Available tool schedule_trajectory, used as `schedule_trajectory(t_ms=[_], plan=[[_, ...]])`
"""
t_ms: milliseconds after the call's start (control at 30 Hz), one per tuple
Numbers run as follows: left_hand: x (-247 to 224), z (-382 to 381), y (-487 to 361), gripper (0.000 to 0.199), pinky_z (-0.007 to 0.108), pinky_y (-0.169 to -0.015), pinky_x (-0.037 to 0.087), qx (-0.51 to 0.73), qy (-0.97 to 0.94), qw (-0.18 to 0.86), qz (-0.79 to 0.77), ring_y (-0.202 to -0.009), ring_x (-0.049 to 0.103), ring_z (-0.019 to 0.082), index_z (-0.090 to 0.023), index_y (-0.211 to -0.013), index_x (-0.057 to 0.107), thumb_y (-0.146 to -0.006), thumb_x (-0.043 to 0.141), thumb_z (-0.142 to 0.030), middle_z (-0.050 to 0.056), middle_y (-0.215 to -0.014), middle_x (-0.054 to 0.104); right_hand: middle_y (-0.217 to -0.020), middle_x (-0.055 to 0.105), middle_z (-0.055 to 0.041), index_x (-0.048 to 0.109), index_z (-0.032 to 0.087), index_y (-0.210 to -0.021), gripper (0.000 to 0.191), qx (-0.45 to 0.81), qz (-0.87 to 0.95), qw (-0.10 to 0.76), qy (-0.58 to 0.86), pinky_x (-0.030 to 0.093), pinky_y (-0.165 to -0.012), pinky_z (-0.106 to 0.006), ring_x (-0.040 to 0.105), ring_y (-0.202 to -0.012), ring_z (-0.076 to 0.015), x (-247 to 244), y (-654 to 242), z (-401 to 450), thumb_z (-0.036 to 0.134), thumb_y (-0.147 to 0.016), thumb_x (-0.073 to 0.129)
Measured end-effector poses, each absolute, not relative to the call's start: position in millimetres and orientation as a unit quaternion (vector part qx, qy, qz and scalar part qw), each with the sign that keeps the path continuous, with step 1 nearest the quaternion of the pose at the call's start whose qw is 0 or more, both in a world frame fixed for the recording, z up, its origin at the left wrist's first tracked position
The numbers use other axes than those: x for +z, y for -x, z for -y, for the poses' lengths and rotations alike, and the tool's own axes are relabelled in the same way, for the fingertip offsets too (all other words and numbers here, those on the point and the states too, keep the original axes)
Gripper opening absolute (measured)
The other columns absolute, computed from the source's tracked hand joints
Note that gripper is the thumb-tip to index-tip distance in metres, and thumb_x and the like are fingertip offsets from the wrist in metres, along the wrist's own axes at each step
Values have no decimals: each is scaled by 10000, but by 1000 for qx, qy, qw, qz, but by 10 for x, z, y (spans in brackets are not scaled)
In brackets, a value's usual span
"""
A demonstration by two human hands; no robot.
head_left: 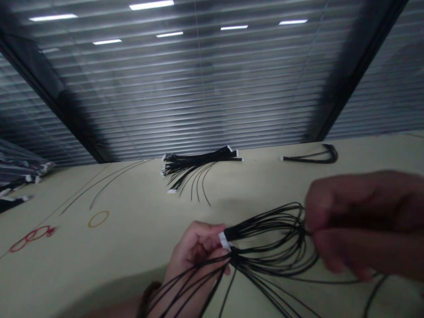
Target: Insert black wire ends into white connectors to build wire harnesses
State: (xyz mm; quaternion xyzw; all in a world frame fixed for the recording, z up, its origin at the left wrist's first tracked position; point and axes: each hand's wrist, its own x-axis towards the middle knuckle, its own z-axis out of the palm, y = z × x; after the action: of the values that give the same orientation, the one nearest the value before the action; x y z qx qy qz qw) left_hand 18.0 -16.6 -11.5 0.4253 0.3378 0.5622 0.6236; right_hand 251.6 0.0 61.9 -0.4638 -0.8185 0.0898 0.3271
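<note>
A looped bundle of thin black wires [274, 260] with a white connector [224, 240] at one end spans the space between my hands. My left hand [202, 251] is closed, pinching the bundle by its white connector, with a dark band at the wrist. Loose wires fan out below it toward the bottom edge. At the bundle's right end, my right hand [361, 225] has its thumb and fingers pressed together at the gathered wires. It is slightly blurred and hides that end of the loop.
Against the glass with blinds [198, 88] lies a pile of black wire harnesses [202, 163]. To its right is a bent single harness [311, 157]. On the left are a yellow rubber band [98, 219], red bands [31, 238] and more harnesses [16, 198].
</note>
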Motion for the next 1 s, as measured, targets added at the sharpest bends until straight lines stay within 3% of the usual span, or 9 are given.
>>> schedule_trajectory(t_ms=[67, 167, 367, 700, 1000], plan=[[-127, 177, -194, 205, 152, -484, 465, 571, -413, 622, -341, -568, 588, 92, -211, -847, 642, -684, 767, -200, -18, -643, 652, -480, 508, 67, 560, 201, -592, 195, 181, 841, 253, 443, 312, -389, -129, 449, -415, -50, 602, -2304, 76, 196, -786, 536], [-147, 181, -207, 240, 202, -477, 468, 553, -401, 639, -353, -563, 591, 127, -210, -812, 635, -649, 786, -302, 6, -643, 649, -479, 480, 67, 535, 208, -588, 176, 184, 841, 251, 443, 289, -384, -155, 417, -407, -50, 554, -2083, 114, 107, -730, 510], [-175, 181, -217, 301, 251, -467, 451, 534, -395, 652, -365, -561, 586, 162, -223, -816, 626, -623, 778, -397, 28, -657, 662, -505, 495, 75, 544, 213, -606, 171, 205, 835, 230, 457, 272, -409, -167, 410, -429, -45, 477, -2032, 109, 92, -718, 500], [-160, 176, -218, 331, 261, -476, 451, 532, -392, 655, -366, -574, 594, 175, -218, -801, 630, -593, 791, -419, 34, -652, 656, -521, 493, 66, 526, 195, -614, 163, 201, 836, 235, 452, 258, -421, -181, 397, -439, -50, 452, -2044, 95, 93, -738, 496], [-217, 165, -197, 254, 238, -486, 441, 531, -418, 657, -334, -564, 584, 147, -221, -837, 632, -666, 759, -360, 25, -671, 655, -524, 498, 67, 518, 203, -602, 167, 171, 849, 243, 437, 275, -452, -192, 413, -458, -61, 424, -2039, 148, 87, -723, 510]])
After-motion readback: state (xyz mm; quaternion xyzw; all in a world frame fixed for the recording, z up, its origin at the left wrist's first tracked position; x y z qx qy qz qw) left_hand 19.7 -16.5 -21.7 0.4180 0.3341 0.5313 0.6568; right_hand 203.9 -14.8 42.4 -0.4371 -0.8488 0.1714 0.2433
